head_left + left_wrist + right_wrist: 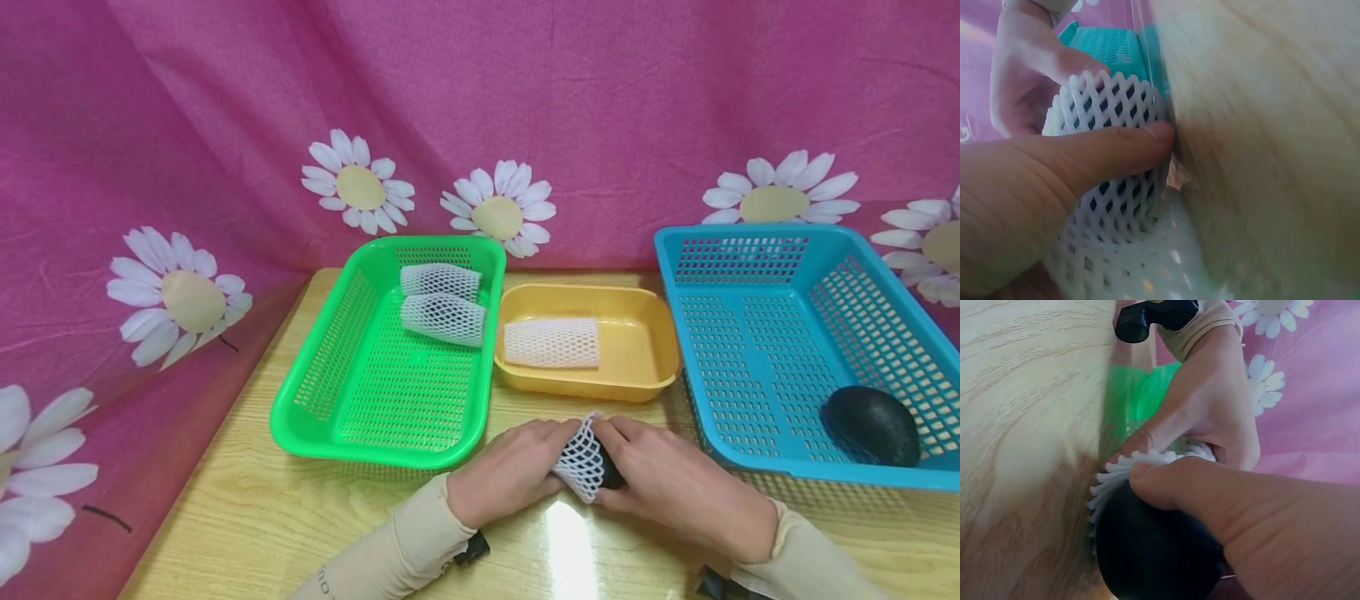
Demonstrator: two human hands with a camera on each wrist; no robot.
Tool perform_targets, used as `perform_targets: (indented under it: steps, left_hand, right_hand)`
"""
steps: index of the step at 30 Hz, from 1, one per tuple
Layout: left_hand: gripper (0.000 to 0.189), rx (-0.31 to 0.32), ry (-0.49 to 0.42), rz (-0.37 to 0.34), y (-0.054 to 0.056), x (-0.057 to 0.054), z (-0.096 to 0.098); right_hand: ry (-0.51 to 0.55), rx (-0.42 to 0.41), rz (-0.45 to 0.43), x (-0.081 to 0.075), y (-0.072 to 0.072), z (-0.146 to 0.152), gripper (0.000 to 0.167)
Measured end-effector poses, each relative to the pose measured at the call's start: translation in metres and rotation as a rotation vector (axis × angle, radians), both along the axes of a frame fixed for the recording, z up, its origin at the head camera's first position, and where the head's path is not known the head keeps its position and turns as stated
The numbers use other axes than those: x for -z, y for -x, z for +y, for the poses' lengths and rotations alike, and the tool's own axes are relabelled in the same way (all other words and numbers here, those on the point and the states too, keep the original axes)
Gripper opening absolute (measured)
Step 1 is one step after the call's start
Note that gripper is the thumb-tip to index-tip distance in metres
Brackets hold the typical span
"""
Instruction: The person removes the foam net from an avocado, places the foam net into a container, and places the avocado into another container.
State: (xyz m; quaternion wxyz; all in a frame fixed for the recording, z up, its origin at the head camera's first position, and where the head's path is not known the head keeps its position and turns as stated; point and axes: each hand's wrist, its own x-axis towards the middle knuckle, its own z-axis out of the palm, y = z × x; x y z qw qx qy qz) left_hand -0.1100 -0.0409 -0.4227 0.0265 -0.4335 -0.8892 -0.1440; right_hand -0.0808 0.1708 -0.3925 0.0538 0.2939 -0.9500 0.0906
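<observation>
Above the table's near part, my left hand (517, 467) grips a white foam net sleeve (581, 462) that is partly pulled over a black oval fruit-like object (611, 473). In the left wrist view, the left thumb lies across the foam net (1113, 103), and dark surface shows through its holes. My right hand (667, 479) holds the bare end of the black oval object (1147, 550) from the other side. Its thumb presses at the net's open edge (1125, 464) in the right wrist view. The far fingers of both hands are largely hidden.
A green basket (281, 421) at left holds two net-sleeved bundles (442, 318). The yellow tray (585, 387) behind my hands contains white foam nets (551, 342). At right, a blue basket (693, 379) contains another black oval object (873, 425). A pink flowered cloth (600, 100) hangs behind.
</observation>
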Motion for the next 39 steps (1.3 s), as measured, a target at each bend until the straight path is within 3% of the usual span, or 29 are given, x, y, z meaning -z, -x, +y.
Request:
perform_targets:
  steps: [4, 8, 18, 28, 39]
  left_hand:
    - [0.043, 0.006, -0.012, -0.009, 0.0, 0.0, 0.0]
    - [0.042, 0.007, -0.009, -0.018, -0.001, -0.001, 0.0]
    - [0.026, 0.005, 0.01, 0.002, 0.0, -0.004, -0.002]
    - [0.027, 0.003, 0.042, -0.01, 0.002, -0.007, -0.005]
    - [0.032, -0.009, 0.046, 0.029, 0.003, -0.01, -0.007]
  right_hand:
    - [-0.012, -0.022, 0.017, 0.001, 0.0, 0.0, 0.066]
    - [-0.009, -0.026, 0.015, 0.001, 0.001, 0.001, 0.059]
    - [-0.036, 0.004, -0.078, -0.004, 0.001, 0.006, 0.063]
    - [-0.056, 0.023, -0.125, -0.006, 0.001, 0.008, 0.065]
    - [-0.07, 0.046, -0.135, -0.006, 0.0, 0.009, 0.06]
